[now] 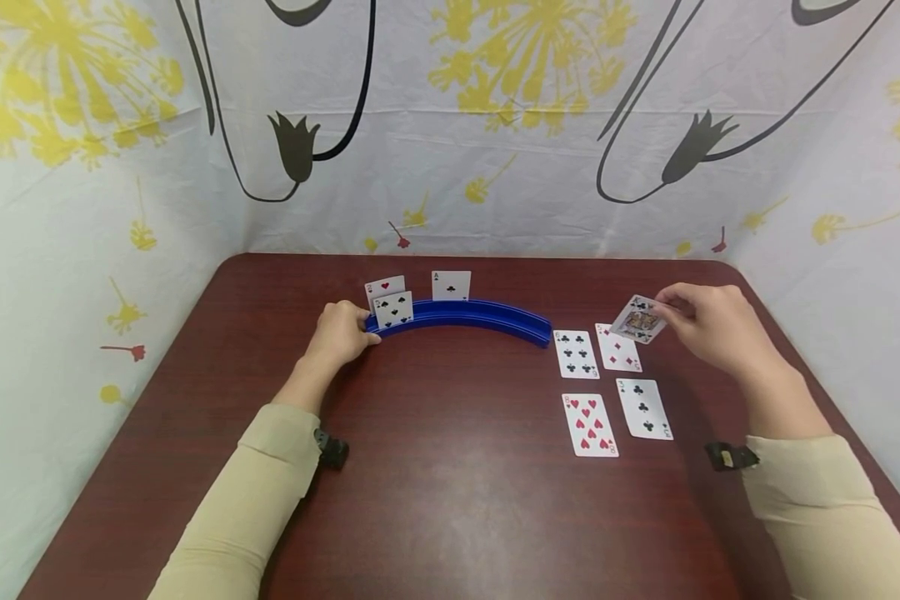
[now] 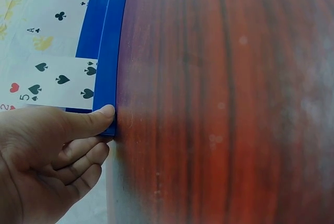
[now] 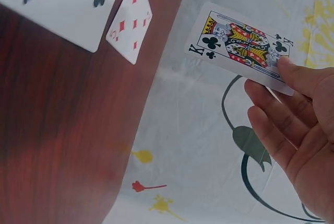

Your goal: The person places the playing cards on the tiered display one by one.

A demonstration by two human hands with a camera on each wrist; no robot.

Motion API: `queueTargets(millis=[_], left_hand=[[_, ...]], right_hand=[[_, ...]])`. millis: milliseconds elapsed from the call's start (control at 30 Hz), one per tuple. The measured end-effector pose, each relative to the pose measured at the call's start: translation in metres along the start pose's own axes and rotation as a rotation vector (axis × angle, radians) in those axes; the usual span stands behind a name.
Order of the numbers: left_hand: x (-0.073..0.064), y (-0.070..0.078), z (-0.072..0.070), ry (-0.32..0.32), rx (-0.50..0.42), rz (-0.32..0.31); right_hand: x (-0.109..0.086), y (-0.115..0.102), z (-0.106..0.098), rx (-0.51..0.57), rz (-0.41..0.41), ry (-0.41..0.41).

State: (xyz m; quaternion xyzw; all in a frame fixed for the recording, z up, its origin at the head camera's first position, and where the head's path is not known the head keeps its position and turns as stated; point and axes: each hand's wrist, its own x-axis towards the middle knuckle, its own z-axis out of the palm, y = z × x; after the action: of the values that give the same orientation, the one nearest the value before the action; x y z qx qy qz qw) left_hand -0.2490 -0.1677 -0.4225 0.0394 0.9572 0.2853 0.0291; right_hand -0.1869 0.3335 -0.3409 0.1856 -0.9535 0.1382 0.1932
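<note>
My left hand (image 1: 339, 335) pinches the left end of a curved blue card holder (image 1: 487, 315), thumb on its front edge in the left wrist view. Standing in the holder are a five of spades (image 2: 61, 80), a two of hearts (image 1: 381, 287) partly behind it, and an ace of clubs (image 1: 451, 285). Over on the right, my right hand (image 1: 720, 325) holds a king of clubs (image 3: 240, 46) by one end between thumb and fingers. The king, face up and tilted, overlaps the five of diamonds (image 1: 617, 354) in the head view.
Face up on the dark red-brown table (image 1: 450, 467), right of the holder, lie a six of clubs (image 1: 576, 355), a three of clubs (image 1: 644, 408) and a hearts card (image 1: 590, 425). A patterned white cloth (image 1: 435, 192) hangs behind and beside the table.
</note>
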Motion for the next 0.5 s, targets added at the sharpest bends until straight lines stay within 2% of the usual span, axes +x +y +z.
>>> queueTargets(millis=[500], left_hand=[[-0.001, 0.002, -0.001, -0.007, -0.004, -0.008]], right_hand=[[0.016, -0.016, 0.008, 0.060, -0.011, 0.007]])
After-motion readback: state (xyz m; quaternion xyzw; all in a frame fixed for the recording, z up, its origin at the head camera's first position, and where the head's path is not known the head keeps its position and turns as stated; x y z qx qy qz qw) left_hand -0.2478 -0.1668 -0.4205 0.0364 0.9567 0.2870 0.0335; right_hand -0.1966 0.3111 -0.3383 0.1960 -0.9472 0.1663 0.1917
